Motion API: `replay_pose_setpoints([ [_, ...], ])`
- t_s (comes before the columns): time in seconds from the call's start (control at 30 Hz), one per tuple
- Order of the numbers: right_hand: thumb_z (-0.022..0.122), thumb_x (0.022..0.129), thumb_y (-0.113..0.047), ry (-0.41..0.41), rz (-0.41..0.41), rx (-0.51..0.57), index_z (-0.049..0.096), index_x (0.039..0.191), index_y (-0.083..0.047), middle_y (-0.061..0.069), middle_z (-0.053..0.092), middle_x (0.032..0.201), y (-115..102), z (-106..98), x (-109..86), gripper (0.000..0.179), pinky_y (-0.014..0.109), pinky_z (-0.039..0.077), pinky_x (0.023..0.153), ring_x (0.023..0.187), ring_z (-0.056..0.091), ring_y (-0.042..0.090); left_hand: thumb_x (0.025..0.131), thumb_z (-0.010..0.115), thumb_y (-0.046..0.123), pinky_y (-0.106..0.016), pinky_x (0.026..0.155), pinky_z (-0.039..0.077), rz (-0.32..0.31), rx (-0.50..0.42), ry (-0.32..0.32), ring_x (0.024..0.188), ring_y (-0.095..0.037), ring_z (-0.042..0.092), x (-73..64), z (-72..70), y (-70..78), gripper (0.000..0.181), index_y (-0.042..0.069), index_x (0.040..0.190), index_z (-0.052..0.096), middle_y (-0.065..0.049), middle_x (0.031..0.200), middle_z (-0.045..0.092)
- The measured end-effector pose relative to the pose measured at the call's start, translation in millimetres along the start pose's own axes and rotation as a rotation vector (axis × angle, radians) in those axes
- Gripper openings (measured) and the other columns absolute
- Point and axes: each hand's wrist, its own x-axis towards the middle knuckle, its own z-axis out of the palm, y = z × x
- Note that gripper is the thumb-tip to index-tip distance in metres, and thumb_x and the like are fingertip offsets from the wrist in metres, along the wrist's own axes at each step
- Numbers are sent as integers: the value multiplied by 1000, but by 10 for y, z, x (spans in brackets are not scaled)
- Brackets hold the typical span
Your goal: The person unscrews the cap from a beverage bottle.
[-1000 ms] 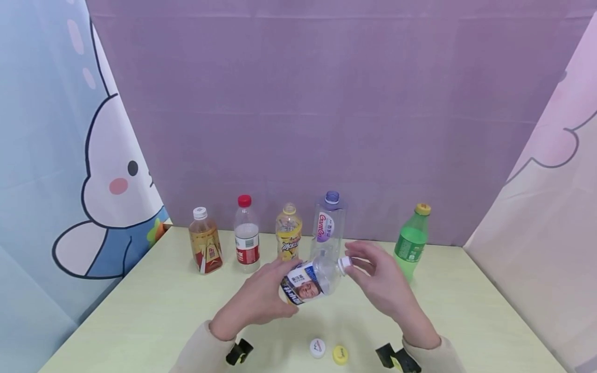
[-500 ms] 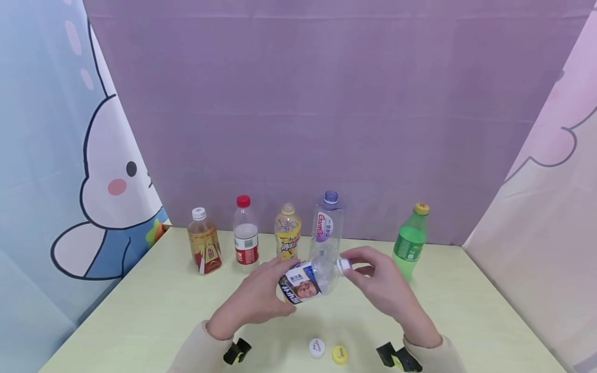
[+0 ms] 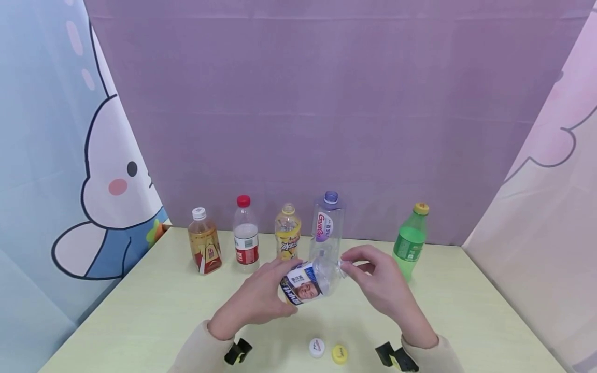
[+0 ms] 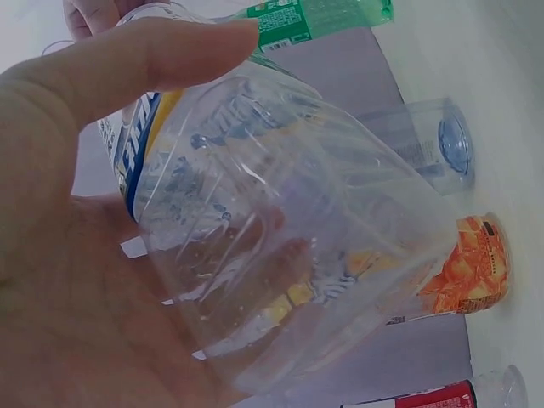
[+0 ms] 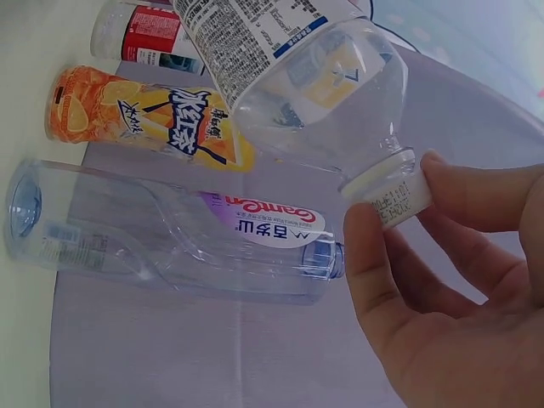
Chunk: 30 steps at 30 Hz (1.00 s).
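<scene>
My left hand point(image 3: 261, 292) grips a clear plastic bottle point(image 3: 328, 274) around its body, over a blue and white label with a portrait. The bottle is tilted above the table, its neck toward my right hand point(image 3: 380, 277). In the right wrist view the thumb and a finger of that hand pinch a white cap point(image 5: 398, 204) at the bottle's neck. From the head view those fingers mostly hide the cap. The left wrist view shows the bottle's clear base point(image 4: 280, 246) with my left thumb point(image 4: 178, 55) across its side.
Behind stand an amber tea bottle point(image 3: 205, 246), a red-capped bottle point(image 3: 246, 243), an uncapped yellow-label bottle point(image 3: 288, 235), an uncapped tall bluish bottle point(image 3: 326, 228) and a yellow-capped green bottle point(image 3: 410, 246). A white cap point(image 3: 316, 347) and a yellow cap point(image 3: 340, 354) lie in front.
My right fingers have shifted around the cap, covering more of it in the head view. My left hand and the bottle stay almost in place.
</scene>
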Motion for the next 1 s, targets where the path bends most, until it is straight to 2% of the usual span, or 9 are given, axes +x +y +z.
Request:
replay_pose_setpoints([
  [0.17,75,91,-4,-16,32,3,70,118,-3,10,71,113,-1,-7,10,28,33,59,84,99,70,23,76,89,25,-62,98,47,-5,2,3,133,-39,45,3,-1,-7,88,17,153,46,-17,157,41],
  [0.27,75,90,-4,-28,56,8,70,118,-1,10,71,113,-2,-16,15,28,34,58,87,101,70,24,76,89,25,-63,99,46,-9,4,6,135,-40,44,6,2,-15,88,18,153,46,-18,158,39],
  [0.6,75,89,0,-70,52,33,72,114,-5,7,72,110,5,-55,2,26,28,58,83,98,70,22,76,89,25,-63,99,46,-14,10,3,134,-39,45,5,7,-24,88,19,153,46,-17,157,41],
  [0.83,71,95,-7,-30,48,41,75,108,-8,4,73,103,0,-46,9,14,27,57,80,89,70,16,76,89,25,-64,100,46,-14,14,10,134,-39,44,0,2,-15,87,20,152,47,-14,155,44],
  [1.0,71,94,-5,-17,63,43,73,112,-4,6,73,103,-8,-43,17,18,26,57,81,92,69,18,76,89,24,-65,100,44,-7,6,6,137,-41,42,-6,-8,-5,87,19,152,47,-15,156,43],
])
